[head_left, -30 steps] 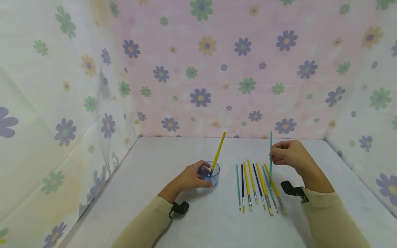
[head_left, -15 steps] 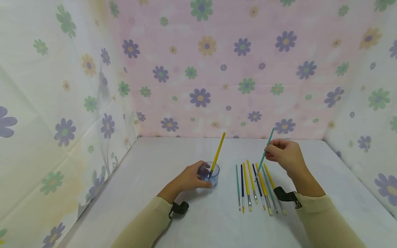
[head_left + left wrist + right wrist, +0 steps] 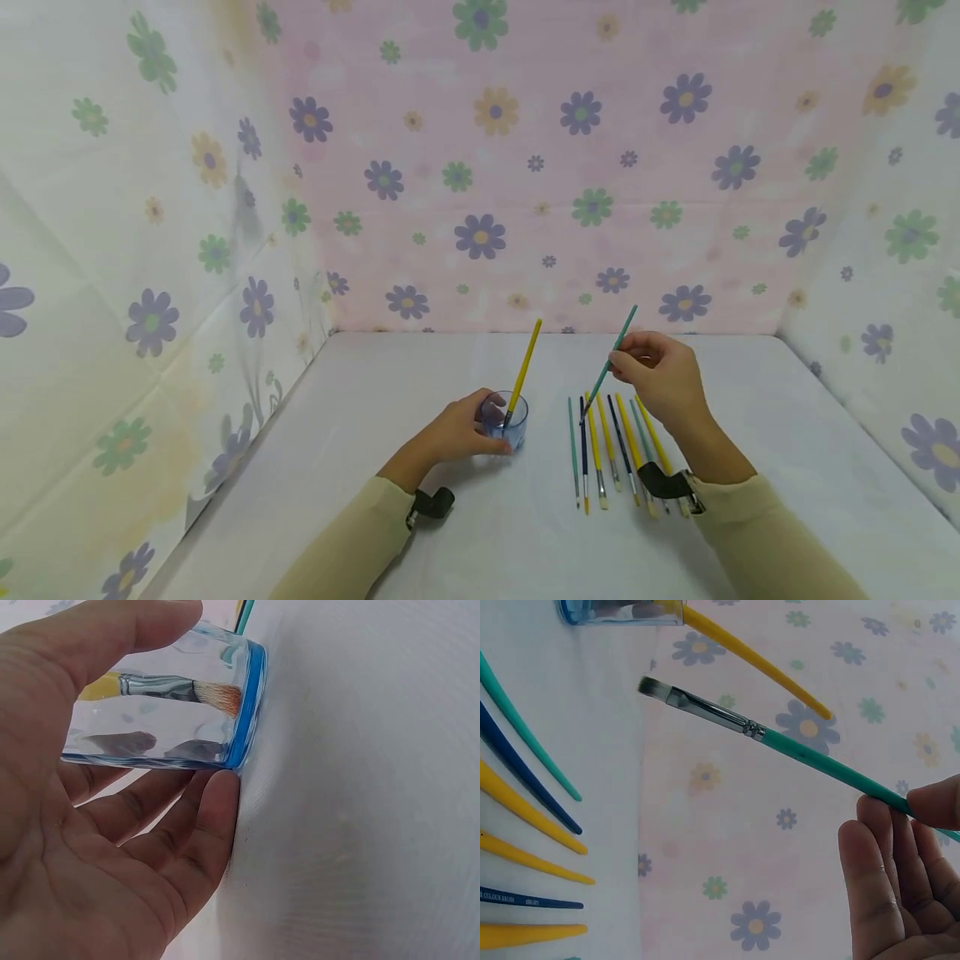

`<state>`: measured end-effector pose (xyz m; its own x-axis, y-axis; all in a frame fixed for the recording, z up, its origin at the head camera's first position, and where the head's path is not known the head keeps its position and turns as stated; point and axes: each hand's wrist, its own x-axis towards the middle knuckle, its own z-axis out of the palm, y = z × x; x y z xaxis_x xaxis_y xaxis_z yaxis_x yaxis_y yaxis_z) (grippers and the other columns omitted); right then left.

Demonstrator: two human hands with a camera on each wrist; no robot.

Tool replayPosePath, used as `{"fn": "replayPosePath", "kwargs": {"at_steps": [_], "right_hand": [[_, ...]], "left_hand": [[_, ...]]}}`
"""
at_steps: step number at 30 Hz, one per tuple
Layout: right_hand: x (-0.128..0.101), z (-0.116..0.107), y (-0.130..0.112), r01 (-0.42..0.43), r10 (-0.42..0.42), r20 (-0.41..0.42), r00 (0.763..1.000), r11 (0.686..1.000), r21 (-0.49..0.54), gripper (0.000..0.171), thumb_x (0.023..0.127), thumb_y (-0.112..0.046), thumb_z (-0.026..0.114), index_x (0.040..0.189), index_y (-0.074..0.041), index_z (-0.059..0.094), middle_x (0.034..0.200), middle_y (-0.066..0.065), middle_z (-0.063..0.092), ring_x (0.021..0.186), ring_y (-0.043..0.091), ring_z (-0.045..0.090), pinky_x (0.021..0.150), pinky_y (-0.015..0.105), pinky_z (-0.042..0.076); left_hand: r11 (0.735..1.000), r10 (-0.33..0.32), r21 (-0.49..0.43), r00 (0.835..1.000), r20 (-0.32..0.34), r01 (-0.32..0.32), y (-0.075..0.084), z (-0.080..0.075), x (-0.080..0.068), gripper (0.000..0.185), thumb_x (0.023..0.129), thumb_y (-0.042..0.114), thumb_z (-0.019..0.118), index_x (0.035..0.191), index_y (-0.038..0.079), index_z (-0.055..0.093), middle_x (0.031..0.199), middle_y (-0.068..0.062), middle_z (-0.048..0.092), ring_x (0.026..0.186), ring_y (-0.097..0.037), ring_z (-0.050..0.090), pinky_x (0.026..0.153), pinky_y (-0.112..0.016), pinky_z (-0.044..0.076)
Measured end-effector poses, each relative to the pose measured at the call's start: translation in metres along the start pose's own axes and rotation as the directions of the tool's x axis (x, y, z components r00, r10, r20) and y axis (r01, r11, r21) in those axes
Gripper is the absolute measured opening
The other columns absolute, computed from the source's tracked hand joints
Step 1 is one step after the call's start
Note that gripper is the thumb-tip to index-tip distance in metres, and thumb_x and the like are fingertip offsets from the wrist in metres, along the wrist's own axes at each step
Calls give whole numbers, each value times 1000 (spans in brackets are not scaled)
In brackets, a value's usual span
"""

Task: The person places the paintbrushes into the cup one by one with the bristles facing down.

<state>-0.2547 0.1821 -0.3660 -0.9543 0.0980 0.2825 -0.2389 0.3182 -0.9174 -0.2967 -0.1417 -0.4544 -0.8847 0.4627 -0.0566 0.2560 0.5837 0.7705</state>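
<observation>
Green brush [image 3: 612,358], slim and tapered, held in the air above the row of brushes [image 3: 617,442], tilted with bristles down and to the left, handle end up and to the right; metal ferrule and dark flat bristle tip plain in the right wrist view [image 3: 697,705]. Pinched on the upper handle between thumb and fingertips of the right hand [image 3: 660,375], remaining fingers loosely extended. Judged very light and stiff, smooth lacquered handle likely a little slippery; best taken on the handle above the ferrule, never by the soft bristles, which would probably bend or splay under pressure. Left of it, cup [image 3: 505,421] of clear glass or plastic with a blue base, standing on the table [image 3: 360,417], clasped around its side by the left hand [image 3: 457,433], fingers and thumb curled against the wall [image 3: 165,697]. Probably light and easily tipped, hence the steadying hold. Yellow brush [image 3: 522,375] leaning inside the cup, bristles down. Floral sheets [image 3: 480,167] behind and to both sides.
</observation>
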Motion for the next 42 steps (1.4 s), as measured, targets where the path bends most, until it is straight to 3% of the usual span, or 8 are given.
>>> {"fn": "replayPosePath", "kwargs": {"at_steps": [11,25,37,42], "right_hand": [[-11,12,-11,114,-113,37,993,993,-38,21,98,-27,73,109,-9,68,104,10,74,90,13,76,79,22,61],[-22,40,-14,168,-174,48,984,980,107,26,97,-28,76,113,-9,68,106,9,75,92,16,76,83,25,61],[-32,62,-12,239,-244,49,969,967,90,19,98,-24,73,113,-12,68,104,4,76,92,10,75,79,24,60],[-32,64,-14,271,-272,-1,962,956,109,18,98,-22,74,111,-12,69,102,3,76,93,24,75,78,24,60]], "left_hand": [[1000,-11,5,1000,0,11,3,0,-1,69,77,40,92,134,26,55,121,8,67,111,-16,64,100,-44,55],[1000,-11,-2,1000,-3,11,4,-1,-1,70,78,38,92,135,24,55,122,6,68,111,-18,65,99,-45,56],[1000,-22,13,1000,2,22,4,0,0,70,80,39,90,137,24,54,123,5,67,111,-18,65,100,-45,56],[1000,-22,2,1000,0,22,4,-1,-1,68,79,39,91,136,25,54,123,5,67,111,-18,64,99,-45,56]]}}
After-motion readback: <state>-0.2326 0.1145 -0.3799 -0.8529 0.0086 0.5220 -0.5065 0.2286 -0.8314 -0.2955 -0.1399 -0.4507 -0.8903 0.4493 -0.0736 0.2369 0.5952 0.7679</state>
